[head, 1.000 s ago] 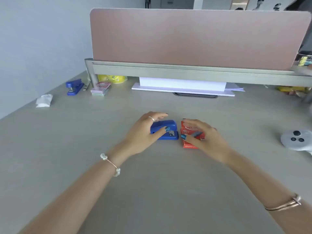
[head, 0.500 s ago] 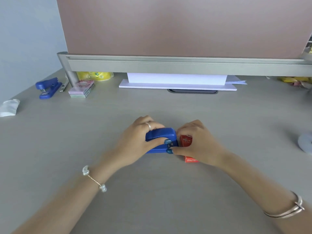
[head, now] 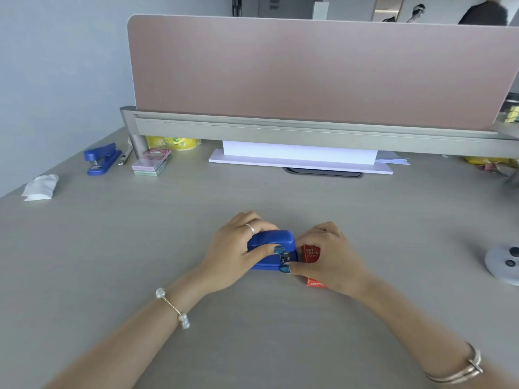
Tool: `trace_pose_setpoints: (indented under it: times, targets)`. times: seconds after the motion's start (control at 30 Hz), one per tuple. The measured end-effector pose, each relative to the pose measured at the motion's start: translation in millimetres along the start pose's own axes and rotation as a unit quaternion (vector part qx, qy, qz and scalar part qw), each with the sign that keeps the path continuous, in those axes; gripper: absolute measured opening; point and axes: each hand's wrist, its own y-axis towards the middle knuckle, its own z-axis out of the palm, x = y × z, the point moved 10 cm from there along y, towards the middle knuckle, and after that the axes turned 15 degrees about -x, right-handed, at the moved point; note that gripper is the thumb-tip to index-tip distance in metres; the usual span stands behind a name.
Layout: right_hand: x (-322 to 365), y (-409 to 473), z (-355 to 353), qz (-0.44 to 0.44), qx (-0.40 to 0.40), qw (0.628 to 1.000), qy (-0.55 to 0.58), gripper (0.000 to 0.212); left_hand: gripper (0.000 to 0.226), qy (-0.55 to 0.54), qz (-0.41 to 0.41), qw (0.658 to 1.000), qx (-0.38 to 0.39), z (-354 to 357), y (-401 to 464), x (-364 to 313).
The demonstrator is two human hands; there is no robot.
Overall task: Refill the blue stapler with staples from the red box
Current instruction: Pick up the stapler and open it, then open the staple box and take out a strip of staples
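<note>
My left hand [head: 234,252] grips the blue stapler [head: 273,248] on the counter [head: 140,248], its long axis left-right, while my right hand [head: 327,255], closed over the red box [head: 311,253], thumbs its metal end.

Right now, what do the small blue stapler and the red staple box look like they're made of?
The small blue stapler, gripped by the left hand: glossy moulded plastic by its smooth sheen, with a shiny, probably metal front end. The red staple box under the right hand: matte printed cardboard, judging by its flat faces and white lettering.
</note>
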Motion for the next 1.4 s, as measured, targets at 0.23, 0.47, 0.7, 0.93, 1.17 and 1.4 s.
trace_pose_setpoints:
  times: [0.23,0.47,0.7,0.93,1.17,1.4]
  targets:
    - [-1,-1,-4,-0.004,-0.013,1.000,-0.008,0.018,0.014,-0.224,-0.161,0.954,-0.114,-26,9,21]
    - [0,-2,-3,0.001,-0.011,1.000,-0.015,0.021,0.030,-0.297,-0.184,0.933,-0.085,-34,4,28]
    - [-2,-3,-4,0.000,-0.008,1.000,-0.025,0.021,0.039,-0.325,-0.191,0.922,-0.092,-78,1,63]
    - [-1,-2,-3,-0.006,-0.009,1.000,-0.030,0.020,0.049,-0.266,-0.218,0.936,-0.075,-106,-17,101]
    - [-3,-1,-1,-0.006,0.001,1.000,-0.024,0.016,0.032,-0.164,-0.208,0.964,0.000,-97,-20,111]
    - [-1,2,-1,-0.023,-0.002,0.999,-0.026,0.019,0.030,-0.115,-0.218,0.969,0.025,-89,-27,122]
